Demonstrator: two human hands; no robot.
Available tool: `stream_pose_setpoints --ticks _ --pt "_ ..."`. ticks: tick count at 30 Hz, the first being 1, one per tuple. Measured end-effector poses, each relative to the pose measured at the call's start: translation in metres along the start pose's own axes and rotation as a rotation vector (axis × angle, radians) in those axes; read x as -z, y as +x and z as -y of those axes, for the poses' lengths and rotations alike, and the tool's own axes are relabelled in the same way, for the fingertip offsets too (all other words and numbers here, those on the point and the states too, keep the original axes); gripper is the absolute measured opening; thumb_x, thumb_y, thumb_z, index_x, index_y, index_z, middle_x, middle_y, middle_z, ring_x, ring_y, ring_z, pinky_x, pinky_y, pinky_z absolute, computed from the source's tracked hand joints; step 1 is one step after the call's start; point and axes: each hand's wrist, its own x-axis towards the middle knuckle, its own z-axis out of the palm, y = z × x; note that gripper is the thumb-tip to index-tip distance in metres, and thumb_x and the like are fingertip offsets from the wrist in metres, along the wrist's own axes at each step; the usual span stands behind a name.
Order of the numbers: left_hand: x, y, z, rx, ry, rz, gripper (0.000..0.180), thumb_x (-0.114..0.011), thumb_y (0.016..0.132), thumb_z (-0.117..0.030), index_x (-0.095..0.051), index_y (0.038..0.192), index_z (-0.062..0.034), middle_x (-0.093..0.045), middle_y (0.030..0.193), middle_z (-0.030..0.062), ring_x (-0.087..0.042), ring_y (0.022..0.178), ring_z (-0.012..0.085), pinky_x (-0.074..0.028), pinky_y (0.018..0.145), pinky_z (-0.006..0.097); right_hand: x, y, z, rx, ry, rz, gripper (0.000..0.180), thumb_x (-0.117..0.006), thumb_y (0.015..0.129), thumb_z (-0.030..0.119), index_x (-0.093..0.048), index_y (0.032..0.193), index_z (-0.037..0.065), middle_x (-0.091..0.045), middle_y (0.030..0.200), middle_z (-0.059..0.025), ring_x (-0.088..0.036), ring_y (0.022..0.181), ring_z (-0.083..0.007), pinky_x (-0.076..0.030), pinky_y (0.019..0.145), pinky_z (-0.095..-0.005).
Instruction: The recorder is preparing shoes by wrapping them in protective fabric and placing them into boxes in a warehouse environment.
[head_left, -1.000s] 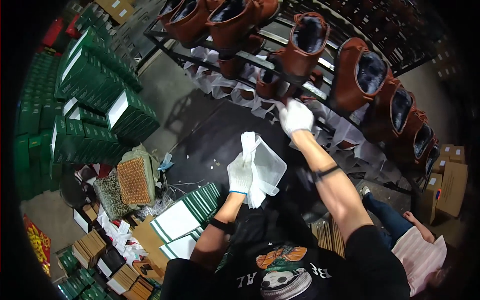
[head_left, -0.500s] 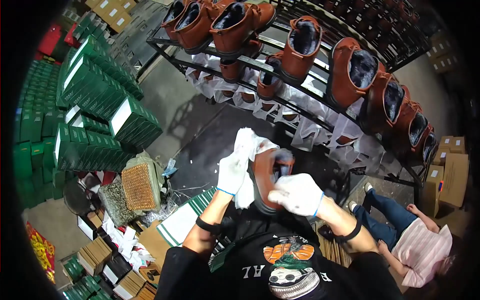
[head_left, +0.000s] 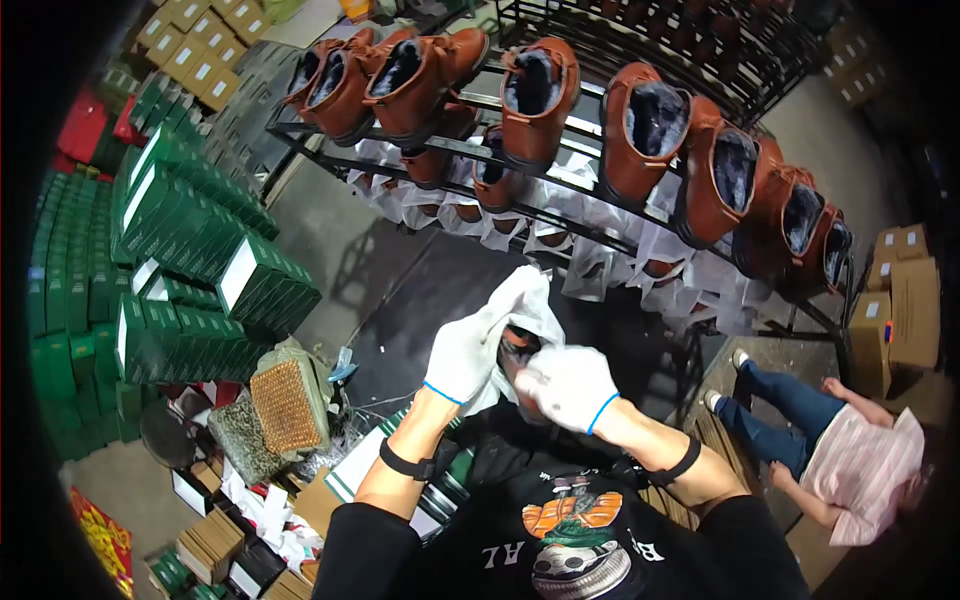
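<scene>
Both my hands wear white gloves with blue cuffs and meet in front of my chest. My left hand (head_left: 465, 350) is closed on a thin white wrapper (head_left: 530, 297), which drapes over and around a brown shoe (head_left: 517, 343). Only a small dark-and-brown part of the shoe shows between the hands. Against its near side, my right hand (head_left: 572, 388) is closed, its fingertips slightly blurred. Beyond my hands, a black metal rack (head_left: 578, 213) carries several brown fur-lined shoes (head_left: 533, 105) on top and white-wrapped ones below.
Green shoe boxes (head_left: 190, 215) are stacked at the left. A beaded seat cushion (head_left: 288, 405) and loose paper (head_left: 270, 515) lie nearer. At the right, a person in a pink top (head_left: 865, 460) is close to cardboard boxes (head_left: 905, 310). A green-striped white box (head_left: 365, 460) is beside my left forearm.
The white wrapper has come over the shoe, covering most of it. My hands have drawn closer together, the right shifting slightly left. The view has turned a little, so the rack appears further left.
</scene>
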Motion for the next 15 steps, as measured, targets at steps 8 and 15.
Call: stream_pose_setpoints --ticks 8,15 --pt "-0.041 -0.013 0.017 0.158 -0.447 -0.212 0.023 -0.064 0.108 -0.013 -0.076 0.117 0.0047 -0.08 0.097 0.0154 -0.075 0.089 0.0187 -0.058 0.083 0.036 -0.046 -0.005 -0.057 -0.217 -0.031 -0.648 0.015 -0.07 0.101 0.013 -0.077 0.107 0.001 -0.07 0.091 -0.022 -0.069 0.081 -0.0425 -0.057 0.077 -0.0458" --pt "-0.091 0.021 0.141 0.212 -0.708 -0.398 0.025 -0.061 0.108 -0.021 -0.077 0.106 -0.0027 -0.075 0.089 0.0155 -0.075 0.082 0.024 -0.059 0.074 0.041 -0.045 0.083 -0.132 -0.204 -0.724 -0.824 0.038 -0.076 0.094 0.03 -0.071 0.117 0.0 -0.067 0.115 -0.0289 -0.064 0.11 -0.0496 -0.053 0.1 -0.0541"
